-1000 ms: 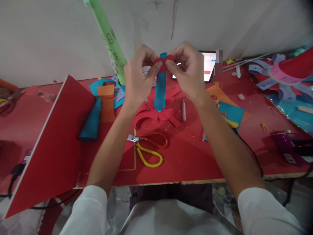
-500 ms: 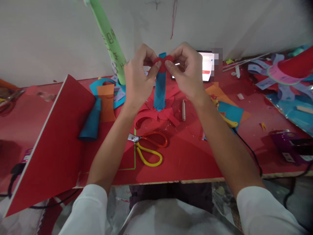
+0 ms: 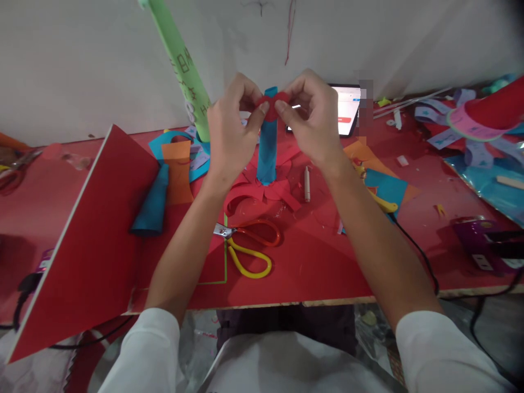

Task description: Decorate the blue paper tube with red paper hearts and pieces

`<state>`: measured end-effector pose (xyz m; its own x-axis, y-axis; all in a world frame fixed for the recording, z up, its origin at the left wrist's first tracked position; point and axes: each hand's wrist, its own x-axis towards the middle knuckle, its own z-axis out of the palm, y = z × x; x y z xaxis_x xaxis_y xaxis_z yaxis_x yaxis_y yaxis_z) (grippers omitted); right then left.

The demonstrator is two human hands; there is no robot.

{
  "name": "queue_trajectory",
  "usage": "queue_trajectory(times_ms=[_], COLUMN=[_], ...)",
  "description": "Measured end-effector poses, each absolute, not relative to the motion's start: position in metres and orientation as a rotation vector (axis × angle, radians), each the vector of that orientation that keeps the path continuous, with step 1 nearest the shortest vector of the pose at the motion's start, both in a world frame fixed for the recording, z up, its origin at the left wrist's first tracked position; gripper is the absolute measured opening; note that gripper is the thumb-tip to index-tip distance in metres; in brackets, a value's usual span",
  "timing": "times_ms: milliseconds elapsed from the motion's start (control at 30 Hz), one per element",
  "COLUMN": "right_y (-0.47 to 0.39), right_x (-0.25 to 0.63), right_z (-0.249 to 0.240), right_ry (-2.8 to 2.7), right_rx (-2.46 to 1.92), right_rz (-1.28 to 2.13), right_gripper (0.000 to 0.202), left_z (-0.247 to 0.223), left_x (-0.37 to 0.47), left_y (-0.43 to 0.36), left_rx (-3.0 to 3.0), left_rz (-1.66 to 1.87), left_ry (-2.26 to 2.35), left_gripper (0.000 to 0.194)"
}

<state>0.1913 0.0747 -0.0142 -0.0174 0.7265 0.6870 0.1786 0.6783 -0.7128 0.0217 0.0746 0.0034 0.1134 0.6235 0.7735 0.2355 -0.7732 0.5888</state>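
Both hands pinch a small red paper piece [image 3: 271, 111] near the top of an upright blue paper tube [image 3: 268, 150]. My left hand [image 3: 237, 123] is closed on its left side, thumb toward me. From the right, my right hand [image 3: 313, 114] grips the other side between thumb and fingers. Whether the piece touches the tube, I cannot tell. Cut red paper strips [image 3: 245, 194] spread round the tube's foot on the table. Nearer to me lie scissors [image 3: 249, 248] with one orange and one yellow handle loop.
A red board [image 3: 90, 245] stands tilted at left, beside a blue paper cone [image 3: 151, 204]. A tall green tube [image 3: 184, 71] leans behind. At right are a yellow glue gun [image 3: 385, 204] with its cord, a lit tablet [image 3: 346, 109] and a purple power strip [image 3: 478, 245].
Almost nothing differs. The hands keep their pinch on the red paper piece, and the view has shifted very slightly.
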Motion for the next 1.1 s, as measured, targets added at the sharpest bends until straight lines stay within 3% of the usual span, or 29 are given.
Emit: queue_trajectory(times_ms=[167, 500, 800, 1100], right_y=[0.074, 0.083, 0.079, 0.08], right_x=[0.19, 0.191, 0.189, 0.19], right_z=[-0.014, -0.018, -0.016, -0.018], right_ry=[-1.543, -1.539, -1.546, -1.547], right_rx=[-0.732, -0.759, -0.71, -0.693], right_rz=[0.521, 0.487, 0.502, 0.52], right_gripper=[0.035, 0.053, 0.037, 0.041], left_z=[0.003, 0.002, -0.002, -0.002], left_x=[0.024, 0.023, 0.026, 0.024], left_y=[0.074, 0.076, 0.071, 0.072], left_rx=[2.057, 2.109, 2.153, 2.223], left_rz=[1.779, 1.683, 1.702, 1.67], left_ry=[0.801, 0.832, 0.897, 0.907], left_gripper=[0.021, 0.019, 0.031, 0.044])
